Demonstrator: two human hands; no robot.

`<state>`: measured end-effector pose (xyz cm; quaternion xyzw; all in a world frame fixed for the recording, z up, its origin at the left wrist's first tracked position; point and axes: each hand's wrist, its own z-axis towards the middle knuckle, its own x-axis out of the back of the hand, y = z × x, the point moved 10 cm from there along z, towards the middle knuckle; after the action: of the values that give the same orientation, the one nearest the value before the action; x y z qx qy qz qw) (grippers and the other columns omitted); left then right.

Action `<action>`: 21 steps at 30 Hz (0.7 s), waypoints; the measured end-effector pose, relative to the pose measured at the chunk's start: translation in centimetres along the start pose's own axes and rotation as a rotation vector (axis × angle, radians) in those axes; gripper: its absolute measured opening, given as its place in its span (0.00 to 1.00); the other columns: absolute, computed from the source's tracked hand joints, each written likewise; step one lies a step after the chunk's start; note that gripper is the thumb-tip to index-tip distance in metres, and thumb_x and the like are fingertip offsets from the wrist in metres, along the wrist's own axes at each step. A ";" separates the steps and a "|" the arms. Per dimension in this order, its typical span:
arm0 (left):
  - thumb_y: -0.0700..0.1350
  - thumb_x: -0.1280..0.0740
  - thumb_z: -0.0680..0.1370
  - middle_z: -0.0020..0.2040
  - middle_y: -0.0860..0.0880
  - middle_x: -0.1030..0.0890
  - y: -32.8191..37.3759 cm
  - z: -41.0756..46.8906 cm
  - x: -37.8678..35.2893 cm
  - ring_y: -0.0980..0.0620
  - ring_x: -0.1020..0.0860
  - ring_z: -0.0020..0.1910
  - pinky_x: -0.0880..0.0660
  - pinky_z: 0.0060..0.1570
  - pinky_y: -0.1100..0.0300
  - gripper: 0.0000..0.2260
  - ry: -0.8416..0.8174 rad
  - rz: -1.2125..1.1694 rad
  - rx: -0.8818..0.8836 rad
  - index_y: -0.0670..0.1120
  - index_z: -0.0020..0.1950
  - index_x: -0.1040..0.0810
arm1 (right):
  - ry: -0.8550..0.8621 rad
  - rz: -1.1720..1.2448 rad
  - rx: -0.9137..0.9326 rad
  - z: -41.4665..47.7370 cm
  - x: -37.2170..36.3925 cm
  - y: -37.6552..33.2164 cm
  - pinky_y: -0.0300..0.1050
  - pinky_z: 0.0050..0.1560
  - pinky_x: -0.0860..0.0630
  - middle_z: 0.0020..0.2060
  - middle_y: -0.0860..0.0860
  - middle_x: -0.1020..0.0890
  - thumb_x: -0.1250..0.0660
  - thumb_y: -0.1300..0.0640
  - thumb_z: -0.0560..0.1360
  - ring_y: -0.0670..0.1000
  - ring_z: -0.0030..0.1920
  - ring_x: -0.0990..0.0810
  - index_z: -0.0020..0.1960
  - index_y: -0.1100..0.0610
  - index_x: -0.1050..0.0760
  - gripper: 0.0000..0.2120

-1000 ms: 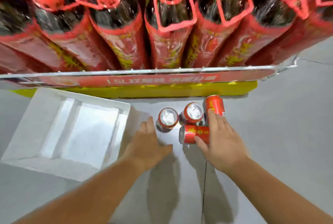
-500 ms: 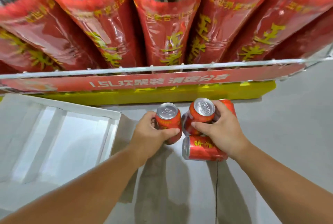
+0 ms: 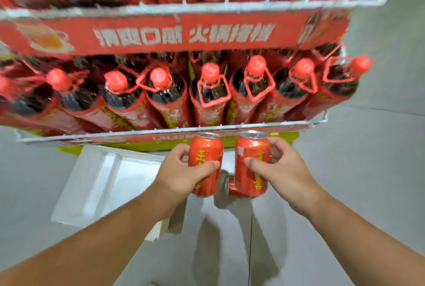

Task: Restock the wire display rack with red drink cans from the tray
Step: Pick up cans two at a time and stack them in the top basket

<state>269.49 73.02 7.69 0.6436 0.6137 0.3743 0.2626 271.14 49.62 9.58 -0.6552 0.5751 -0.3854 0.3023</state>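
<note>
A: Two cans up, one per hand. Left hand (image 3: 181,174) is wrapped around the left can (image 3: 205,164), thumb across the front, fingers behind it. Can is upright, lifted off the floor.

B: And the other side?

A: Right hand (image 3: 284,170) is clamped on the right can (image 3: 251,162) the same way, thumb on the front face, fingers curled round the far side. Upright too, silver top showing. The pair sits side by side, a narrow gap between them, just below the front rail of the wire rack (image 3: 161,130).

B: Anything left down there?

A: One more can (image 3: 232,190) lies on its side on the grey floor (image 3: 368,193), mostly hidden behind the right can. Can't tell if others are behind it.

B: Tray?

A: White tray (image 3: 96,180) on the floor, left of the hands, under the left forearm's far edge. Looks like bare moulded foam; no cans visible in it.

B: Rack contents?

A: Lower shelf is packed with big red-labelled bottles (image 3: 209,92), red caps pointing at the camera. A red banner (image 3: 174,33) with white lettering runs across the shelf above, more red packs on top of that. Upper part is motion-blurred.
</note>
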 end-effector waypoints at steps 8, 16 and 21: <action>0.51 0.18 0.66 0.46 0.47 0.15 20.5 -13.2 4.7 0.53 0.16 0.42 0.23 0.40 0.57 0.22 0.053 0.017 -0.155 0.46 0.53 0.23 | 0.060 0.021 0.105 -13.2 3.5 -19.5 0.48 0.47 0.18 0.46 0.50 0.14 0.21 0.58 0.68 0.46 0.44 0.15 0.55 0.52 0.22 0.18; 0.49 0.20 0.69 0.42 0.47 0.17 43.1 -27.8 10.8 0.54 0.18 0.35 0.26 0.28 0.60 0.19 0.180 0.032 -0.368 0.44 0.50 0.25 | 0.167 -0.037 0.271 -25.2 7.6 -42.8 0.57 0.56 0.19 0.46 0.47 0.14 0.25 0.41 0.56 0.48 0.48 0.15 0.53 0.48 0.21 0.27; 0.56 0.19 0.66 0.44 0.48 0.15 54.3 -35.4 14.1 0.50 0.16 0.42 0.18 0.45 0.49 0.22 0.166 0.086 -0.462 0.47 0.51 0.22 | 0.226 -0.052 0.398 -33.1 8.6 -55.8 0.54 0.55 0.18 0.47 0.47 0.14 0.20 0.51 0.66 0.46 0.45 0.15 0.58 0.51 0.21 0.23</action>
<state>272.81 76.77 73.87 0.5591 0.5036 0.5670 0.3352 272.31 51.42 75.05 -0.5500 0.5011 -0.5697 0.3492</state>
